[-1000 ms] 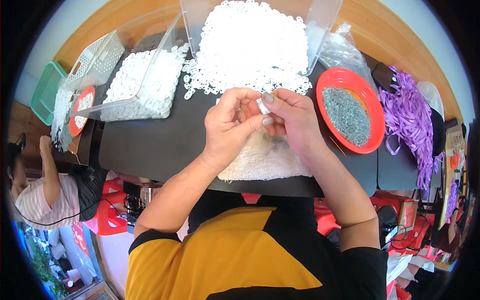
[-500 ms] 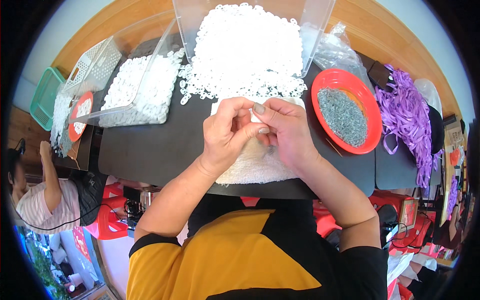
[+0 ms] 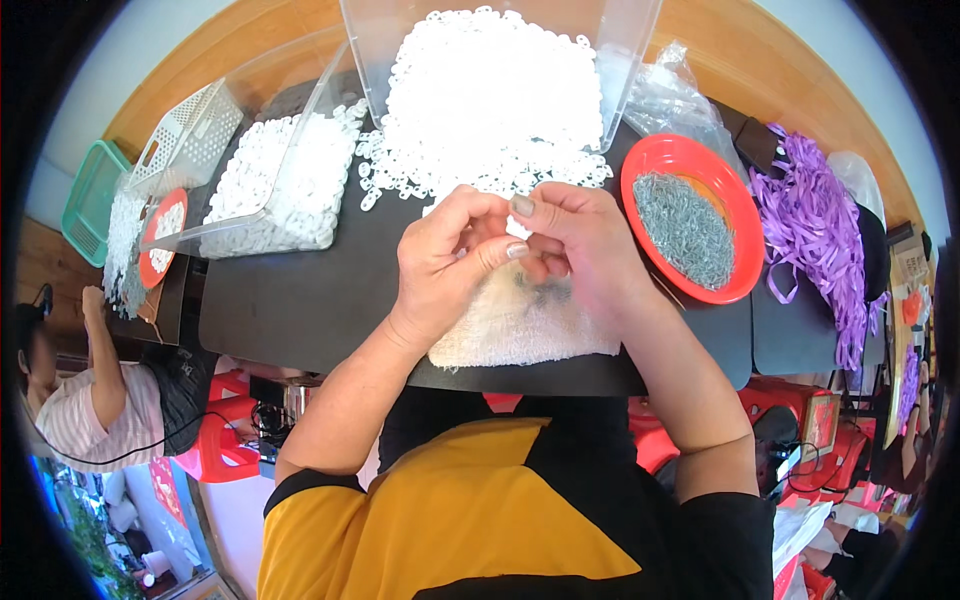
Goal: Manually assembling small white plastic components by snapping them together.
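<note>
Over a cream cloth point(image 3: 530, 325), my two hands meet and pinch one small white plastic piece point(image 3: 518, 229) between them. My left hand point(image 3: 450, 255) grips it from the left with thumb and fingers. From the other side my right hand point(image 3: 585, 235) closes on it, thumb on top; its lower fingers are curled and partly hidden. Just beyond the hands, many similar white pieces with holes point(image 3: 490, 165) spill from a clear bin. To the right, a red bowl point(image 3: 738, 275) holds a heap of thin grey metal pieces point(image 3: 685, 235).
A second clear bin point(image 3: 270, 235) of white pieces stands left of the large clear bin point(image 3: 625, 75). Purple ribbons point(image 3: 815, 220) pile at far right, near a plastic bag point(image 3: 685, 95). White and green baskets lie far left, where another person point(image 3: 100, 400) sits.
My hands have shifted slightly, and the white piece shows more between my fingertips. More of the cloth is visible below them.
</note>
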`<move>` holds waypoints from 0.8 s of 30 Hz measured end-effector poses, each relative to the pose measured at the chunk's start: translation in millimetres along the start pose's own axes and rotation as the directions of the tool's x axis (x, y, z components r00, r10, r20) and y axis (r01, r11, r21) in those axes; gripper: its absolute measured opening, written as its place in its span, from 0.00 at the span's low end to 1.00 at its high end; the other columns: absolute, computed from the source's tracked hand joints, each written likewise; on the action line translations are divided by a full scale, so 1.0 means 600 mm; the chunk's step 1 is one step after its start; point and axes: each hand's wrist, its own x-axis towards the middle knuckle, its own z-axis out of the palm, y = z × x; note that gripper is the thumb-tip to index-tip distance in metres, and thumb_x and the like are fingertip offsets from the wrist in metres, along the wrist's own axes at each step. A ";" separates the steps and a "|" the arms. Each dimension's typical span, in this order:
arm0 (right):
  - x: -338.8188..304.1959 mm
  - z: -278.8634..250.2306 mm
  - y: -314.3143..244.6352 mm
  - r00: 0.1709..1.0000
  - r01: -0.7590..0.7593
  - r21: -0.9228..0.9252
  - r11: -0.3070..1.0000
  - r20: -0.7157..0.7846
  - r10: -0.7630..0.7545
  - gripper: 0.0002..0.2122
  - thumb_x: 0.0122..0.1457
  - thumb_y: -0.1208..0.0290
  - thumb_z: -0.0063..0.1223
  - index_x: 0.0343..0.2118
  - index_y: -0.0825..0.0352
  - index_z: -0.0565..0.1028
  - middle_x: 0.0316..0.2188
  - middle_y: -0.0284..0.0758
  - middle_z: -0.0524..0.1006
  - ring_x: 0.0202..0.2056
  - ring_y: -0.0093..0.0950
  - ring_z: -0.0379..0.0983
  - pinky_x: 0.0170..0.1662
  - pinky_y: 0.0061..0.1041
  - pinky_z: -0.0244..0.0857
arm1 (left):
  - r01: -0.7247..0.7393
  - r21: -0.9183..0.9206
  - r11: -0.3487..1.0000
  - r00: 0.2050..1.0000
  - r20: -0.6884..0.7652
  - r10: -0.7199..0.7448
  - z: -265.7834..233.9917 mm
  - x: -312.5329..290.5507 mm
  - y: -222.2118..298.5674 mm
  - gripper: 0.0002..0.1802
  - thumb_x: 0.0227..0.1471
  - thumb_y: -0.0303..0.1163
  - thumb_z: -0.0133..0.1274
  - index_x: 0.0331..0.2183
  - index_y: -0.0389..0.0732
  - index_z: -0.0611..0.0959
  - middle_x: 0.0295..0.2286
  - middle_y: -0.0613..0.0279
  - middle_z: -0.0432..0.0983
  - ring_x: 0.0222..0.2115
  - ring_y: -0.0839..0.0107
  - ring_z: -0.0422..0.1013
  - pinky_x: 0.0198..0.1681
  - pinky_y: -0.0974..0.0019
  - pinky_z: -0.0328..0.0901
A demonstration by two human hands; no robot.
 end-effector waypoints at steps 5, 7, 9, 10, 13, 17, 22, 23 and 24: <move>0.001 -0.013 -0.007 0.997 -0.002 -0.083 0.997 0.076 0.008 0.12 0.60 0.62 0.56 0.26 0.66 0.73 0.15 0.26 0.68 0.15 0.17 0.63 0.19 0.16 0.47 | 0.081 -0.052 0.995 0.997 0.013 -0.081 -0.002 -0.004 0.007 0.11 0.49 0.20 0.60 0.37 0.33 0.78 0.27 0.67 0.71 0.27 0.82 0.66 0.30 0.77 0.62; 0.005 -0.019 -0.002 0.996 -0.004 -0.102 0.995 0.093 0.014 0.13 0.60 0.62 0.55 0.25 0.66 0.73 0.16 0.27 0.68 0.15 0.16 0.63 0.19 0.16 0.47 | 0.074 -0.064 0.995 0.997 0.024 -0.073 -0.001 -0.005 0.006 0.10 0.50 0.19 0.59 0.37 0.33 0.78 0.27 0.67 0.71 0.27 0.82 0.66 0.31 0.77 0.63; 0.003 -0.019 -0.005 0.995 -0.001 -0.106 0.994 0.101 0.012 0.13 0.60 0.62 0.55 0.25 0.66 0.73 0.16 0.27 0.69 0.15 0.16 0.63 0.19 0.16 0.47 | 0.066 -0.077 0.995 0.997 0.035 -0.063 0.001 -0.006 0.007 0.09 0.50 0.19 0.58 0.37 0.33 0.78 0.27 0.67 0.72 0.27 0.82 0.67 0.31 0.77 0.63; 0.003 -0.019 -0.006 0.994 0.002 -0.113 0.994 0.110 0.010 0.13 0.60 0.62 0.55 0.24 0.66 0.73 0.16 0.26 0.69 0.15 0.16 0.63 0.18 0.15 0.47 | 0.060 -0.056 0.997 0.998 0.022 -0.059 0.003 -0.006 0.008 0.09 0.51 0.19 0.57 0.37 0.32 0.78 0.27 0.66 0.72 0.27 0.81 0.67 0.31 0.77 0.63; 0.001 -0.017 -0.006 0.994 0.015 -0.102 0.995 0.111 -0.004 0.13 0.60 0.62 0.56 0.24 0.66 0.73 0.16 0.26 0.69 0.15 0.15 0.63 0.19 0.15 0.47 | 0.070 -0.037 0.997 0.997 0.015 -0.070 0.001 -0.008 0.010 0.09 0.51 0.19 0.57 0.37 0.32 0.78 0.27 0.66 0.73 0.27 0.81 0.67 0.31 0.77 0.63; -0.003 -0.011 -0.009 0.995 0.033 -0.108 0.994 0.095 -0.023 0.14 0.59 0.62 0.57 0.24 0.66 0.73 0.16 0.26 0.68 0.15 0.15 0.63 0.19 0.15 0.47 | 0.021 -0.060 0.998 1.000 -0.006 -0.022 0.005 -0.006 0.010 0.09 0.51 0.20 0.58 0.36 0.32 0.78 0.25 0.66 0.72 0.25 0.81 0.67 0.29 0.77 0.63; -0.004 -0.009 -0.010 0.992 0.056 -0.085 0.995 0.116 -0.046 0.14 0.59 0.61 0.57 0.23 0.66 0.73 0.16 0.26 0.68 0.16 0.15 0.63 0.19 0.14 0.48 | 0.008 0.008 1.000 1.000 0.007 -0.008 0.002 -0.007 0.010 0.09 0.51 0.21 0.59 0.36 0.33 0.78 0.25 0.66 0.72 0.25 0.81 0.66 0.29 0.77 0.62; -0.005 -0.009 -0.011 0.992 0.056 -0.084 0.995 0.115 -0.046 0.14 0.59 0.61 0.57 0.23 0.66 0.73 0.16 0.26 0.68 0.16 0.15 0.63 0.19 0.14 0.48 | 0.019 0.038 0.999 1.000 0.003 -0.019 0.001 -0.007 0.011 0.09 0.50 0.21 0.59 0.36 0.33 0.78 0.25 0.66 0.72 0.25 0.82 0.66 0.28 0.78 0.61; -0.006 -0.008 -0.012 0.992 0.052 -0.090 0.995 0.119 -0.041 0.14 0.58 0.61 0.58 0.23 0.66 0.73 0.15 0.26 0.68 0.16 0.15 0.63 0.19 0.14 0.48 | 0.019 0.038 0.999 1.000 0.003 -0.019 0.000 -0.008 0.011 0.09 0.50 0.21 0.59 0.36 0.33 0.78 0.25 0.66 0.72 0.25 0.82 0.66 0.28 0.78 0.61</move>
